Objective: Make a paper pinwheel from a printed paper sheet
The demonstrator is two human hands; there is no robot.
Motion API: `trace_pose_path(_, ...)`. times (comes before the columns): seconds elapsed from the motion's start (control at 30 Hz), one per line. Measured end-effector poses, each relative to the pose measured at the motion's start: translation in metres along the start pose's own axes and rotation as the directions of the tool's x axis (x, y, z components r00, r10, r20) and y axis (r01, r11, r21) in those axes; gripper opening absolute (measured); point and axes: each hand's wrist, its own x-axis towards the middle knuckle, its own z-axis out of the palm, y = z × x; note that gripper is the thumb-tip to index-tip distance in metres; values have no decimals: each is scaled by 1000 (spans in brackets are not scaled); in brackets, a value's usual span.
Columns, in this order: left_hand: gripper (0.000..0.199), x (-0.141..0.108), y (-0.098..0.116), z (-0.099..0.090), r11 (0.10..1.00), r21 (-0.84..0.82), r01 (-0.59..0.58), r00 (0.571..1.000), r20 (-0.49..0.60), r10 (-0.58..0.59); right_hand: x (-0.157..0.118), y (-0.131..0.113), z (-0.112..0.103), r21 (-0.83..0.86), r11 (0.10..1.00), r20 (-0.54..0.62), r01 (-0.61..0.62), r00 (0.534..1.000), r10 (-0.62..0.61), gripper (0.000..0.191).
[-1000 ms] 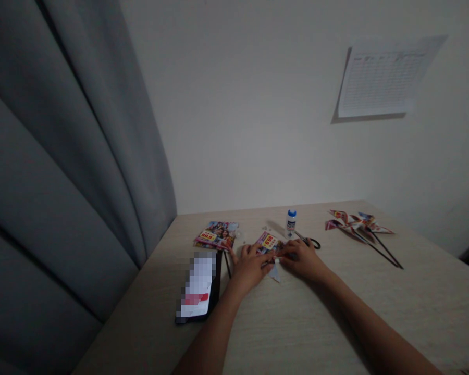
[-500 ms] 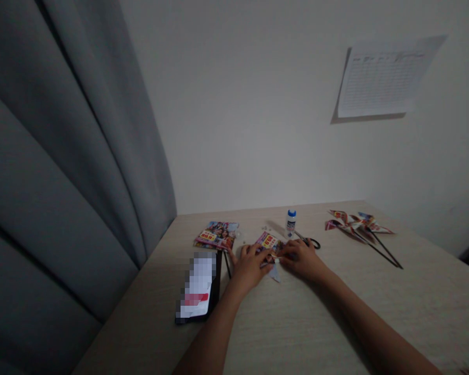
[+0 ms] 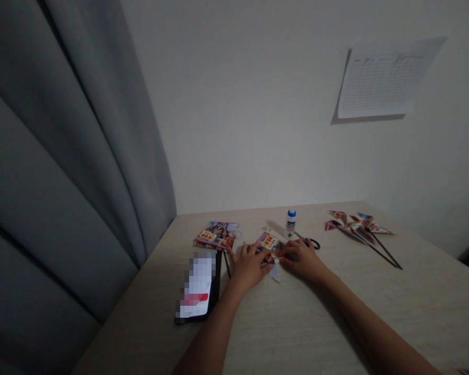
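On the tabletop [image 3: 266, 328], midway between its side edges, the left hand [image 3: 250, 268] spreads over the printed paper [image 3: 269, 241]; the right hand [image 3: 301, 260] bunches at a flap, whether pinching I cannot tell. Apparently a fold is being shaped, calling for steady, light fingertips. The paper looks colourful, its pale point facing the front edge. Behind stands a blue-capped bottle [image 3: 291, 226].

The paper [image 3: 269, 240] is looking smooth and printed; the pinwheels [image 3: 352, 224] are showing folded paper. The bottle [image 3: 291, 226] is looking like smooth plastic, the surface [image 3: 281, 325] like matt wood, the curtain [image 3: 94, 172] like matt cloth.
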Motion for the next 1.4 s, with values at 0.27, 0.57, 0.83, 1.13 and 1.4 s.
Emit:
trace_pose_path(0.27, 56, 0, -3, 6, 999, 46, 14, 1000, -21, -13, 0, 0, 0, 7, 1000, -4, -3, 1000, 3, 24)
trace_pose_path(0.57, 44, -1, -3, 3, 999, 43, -21, 1000, -6, 21, -1, -1, 0, 4, 1000, 3, 0, 1000, 0, 25)
trace_pose_path(0.83, 45, 0, -1, 1, 1000, 10, -5, 1000, 17, 5, 0, 0, 0, -8, 1000, 6, -1, 1000, 1, 26)
trace_pose_path(1.13, 45, -1, -1, -2, 1000, -13, 2, 999, 46, -1, 0, -1, -1, -3, 1000, 12, -12, 1000, 12, 27)
trace_pose_path(1.4, 47, -2, 0, -1, 1000, 5, -3, 1000, 5, 3, 1, 1, 0, 14, 1000, 15, -9, 1000, 8, 26)
